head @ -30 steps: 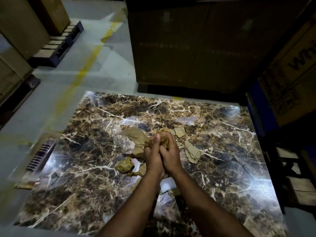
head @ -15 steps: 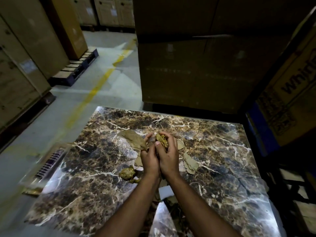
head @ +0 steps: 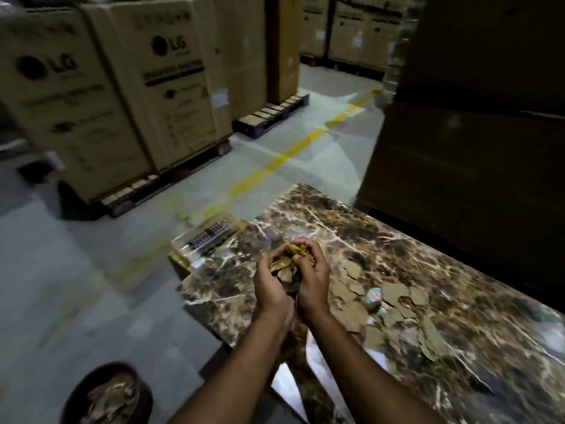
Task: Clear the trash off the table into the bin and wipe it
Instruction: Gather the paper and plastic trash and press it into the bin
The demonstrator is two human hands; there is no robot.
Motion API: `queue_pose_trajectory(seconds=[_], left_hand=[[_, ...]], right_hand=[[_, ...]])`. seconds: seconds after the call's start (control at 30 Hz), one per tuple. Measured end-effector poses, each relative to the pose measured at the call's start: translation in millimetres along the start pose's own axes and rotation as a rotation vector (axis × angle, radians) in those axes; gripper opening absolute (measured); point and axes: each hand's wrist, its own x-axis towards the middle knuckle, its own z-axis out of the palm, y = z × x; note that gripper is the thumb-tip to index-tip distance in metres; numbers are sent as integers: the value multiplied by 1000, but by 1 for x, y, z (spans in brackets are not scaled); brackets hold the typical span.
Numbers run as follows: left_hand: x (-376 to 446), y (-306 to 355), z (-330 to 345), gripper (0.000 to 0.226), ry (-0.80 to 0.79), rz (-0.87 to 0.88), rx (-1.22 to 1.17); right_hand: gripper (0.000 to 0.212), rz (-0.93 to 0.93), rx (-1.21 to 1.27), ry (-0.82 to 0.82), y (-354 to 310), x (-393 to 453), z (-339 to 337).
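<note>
Head view: left hand (head: 269, 289) and right hand (head: 313, 281) cup a wad of paper scraps (head: 289, 260) tightly above the marble table (head: 412, 246); loose pieces could spill before reaching the bin (head: 107, 393) on the floor.

Your left hand (head: 270, 286) and right hand (head: 313, 281) cup a wad of brown paper scraps (head: 290, 261) together, fingers curled round it, above the marble table (head: 382, 240) near its left edge. More torn brown scraps (head: 394, 304) lie spread toward the table's right side, a crumpled green-and-red wrapper (head: 376, 298) among them. Dark round bin (head: 107, 394) on the floor off the near left corner, scraps inside. LG cartons (head: 171, 81) on pallets behind.
</note>
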Motion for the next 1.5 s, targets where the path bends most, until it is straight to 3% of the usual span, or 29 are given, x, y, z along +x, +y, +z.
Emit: queue_pose_trajectory(seconds=[0.1,0.2,0.3,0.4,0.6,0.73,0.93,1.1,1.17,1.27,1.37,1.5], left_hand=[[14,38,-42,35,104,101,-56],[26,84,-103,41,177,273,-66],[31,133,-165,35,259,276,-146],[26,181,-225,30,342,270,-193],[18,270,-358,16,502,485,-120],[16,297,-432,14,635,526,-86],[59,265,-540,24,904,401,105],[123,217,-601,45,992,357,-31],[160,192,-637,43,988,346,-35],[211,160,-688,33,1117,261,63],[259,114,-733,32,1083,335,17],[301,56,-804,38,1012,398,360]], right_hand=[[26,52,13,-129,14,-12,56],[24,91,66,-262,27,-40,128],[21,167,123,-370,31,-78,201],[32,213,133,-445,41,-116,267],[27,254,44,-682,71,-200,404],[28,312,3,-783,105,-248,461],[36,456,-92,-883,192,-281,495],[33,495,-201,-947,327,-287,508],[35,465,-237,-975,387,-288,513],[32,445,-261,-1028,476,-286,515],[30,448,-300,-1116,565,-284,508],[36,329,-396,-1279,649,-277,504]])
